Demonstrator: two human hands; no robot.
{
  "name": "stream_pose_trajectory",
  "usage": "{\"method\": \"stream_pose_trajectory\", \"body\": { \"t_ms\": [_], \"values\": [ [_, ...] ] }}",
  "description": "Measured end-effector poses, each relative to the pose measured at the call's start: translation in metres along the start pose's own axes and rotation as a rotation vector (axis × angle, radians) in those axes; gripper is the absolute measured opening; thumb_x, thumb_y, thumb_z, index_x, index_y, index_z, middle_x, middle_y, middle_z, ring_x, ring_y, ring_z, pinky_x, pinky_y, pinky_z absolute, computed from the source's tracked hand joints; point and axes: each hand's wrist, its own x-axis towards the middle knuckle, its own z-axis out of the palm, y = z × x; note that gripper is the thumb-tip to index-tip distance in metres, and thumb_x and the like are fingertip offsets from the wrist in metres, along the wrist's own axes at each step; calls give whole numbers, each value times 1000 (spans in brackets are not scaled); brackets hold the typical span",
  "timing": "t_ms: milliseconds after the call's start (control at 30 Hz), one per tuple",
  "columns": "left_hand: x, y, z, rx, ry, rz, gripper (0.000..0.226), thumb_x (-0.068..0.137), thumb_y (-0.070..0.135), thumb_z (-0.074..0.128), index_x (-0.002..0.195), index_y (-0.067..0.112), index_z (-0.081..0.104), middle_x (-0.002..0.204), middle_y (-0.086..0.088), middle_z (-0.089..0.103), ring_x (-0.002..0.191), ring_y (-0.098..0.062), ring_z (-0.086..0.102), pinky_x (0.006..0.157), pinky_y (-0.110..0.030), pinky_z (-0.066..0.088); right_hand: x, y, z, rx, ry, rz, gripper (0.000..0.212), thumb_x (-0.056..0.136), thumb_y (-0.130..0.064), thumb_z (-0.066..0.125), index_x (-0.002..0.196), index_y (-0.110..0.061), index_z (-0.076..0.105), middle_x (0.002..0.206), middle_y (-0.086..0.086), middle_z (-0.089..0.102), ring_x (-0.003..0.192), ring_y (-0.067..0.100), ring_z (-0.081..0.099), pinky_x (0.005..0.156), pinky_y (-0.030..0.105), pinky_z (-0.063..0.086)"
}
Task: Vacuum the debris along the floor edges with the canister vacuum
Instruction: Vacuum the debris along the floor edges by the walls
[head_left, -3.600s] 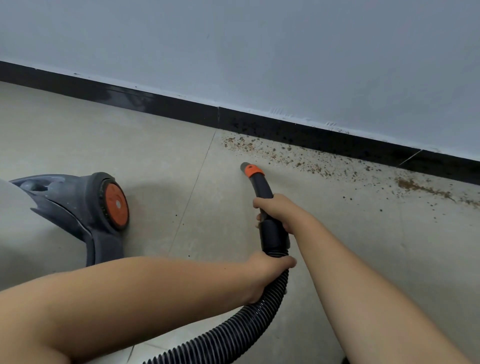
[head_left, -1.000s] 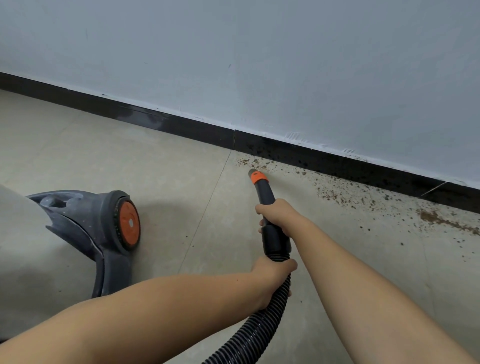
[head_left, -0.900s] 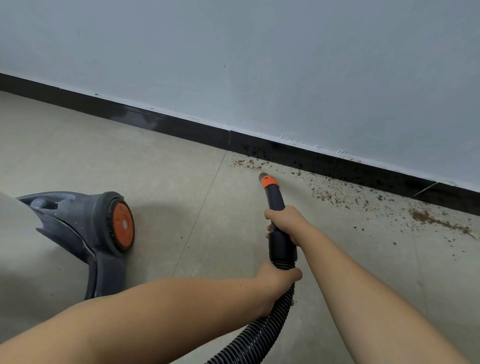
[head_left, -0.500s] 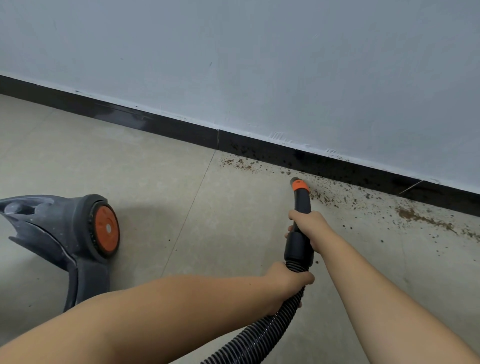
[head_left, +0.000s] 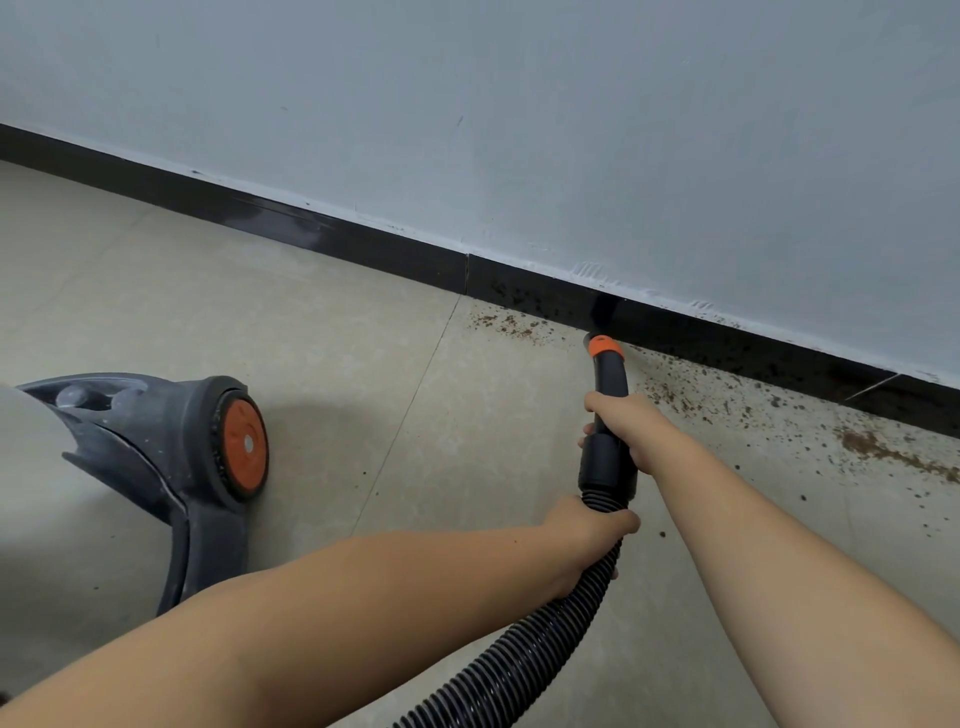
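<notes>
Canister vacuum (head_left: 171, 447) sitting left on the floor. Left hand (head_left: 587, 530) clamping the soft ribbed hose (head_left: 524, 660); right hand (head_left: 623, 421) gripping the stiff wand (head_left: 610, 384), nozzle touching baseboard (head_left: 363, 249). Debris (head_left: 727, 400) trailing rightward. Probably handling light; rigid tube giving best control.

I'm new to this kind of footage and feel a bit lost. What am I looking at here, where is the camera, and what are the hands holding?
The camera sits on the person's head, looking down at their own arms. The right hand grips the black vacuum nozzle with an orange tip. The left hand holds the black ribbed hose just behind it. The tip sits at the black baseboard beneath the pale wall. Brown crumbly debris is scattered on the beige tiled floor, mostly right of the nozzle, with a small patch left of it. The dark grey canister vacuum with an orange wheel hub stands at the left.
</notes>
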Motion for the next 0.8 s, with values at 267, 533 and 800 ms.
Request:
{"method": "stream_pose_trajectory", "body": {
  "t_ms": [267, 533, 800],
  "values": [
    [8, 7, -2, -63, 52, -2, 19, 86, 16, 62, 96, 5, 51, 73, -9, 49, 52, -20, 49, 49, -25, 44, 5, -15, 8, -50, -58, 1, 30, 87, -11, 60, 113, -3, 46, 74, 14, 61, 53, 25, 63, 46, 28, 52],
    [11, 9, -20, -119, 117, 20, 19, 87, 15, 61, 98, 5, 50, 74, -9, 49, 54, -21, 49, 44, -23, 42, 10, -29, 36, -134, -122, -46, 32, 86, -12, 60, 114, -2, 46, 75, 12, 62, 53, 23, 64, 50, 30, 53],
    [17, 11, -39, -192, 174, 22, 22, 85, 16, 62, 101, 5, 52, 74, -9, 51, 51, -20, 51, 47, -23, 43, 18, -42, 65, -213, -180, -76, 32, 86, -15, 61, 112, -4, 47, 76, 11, 62, 57, 23, 65, 53, 30, 53]
  ]
}}
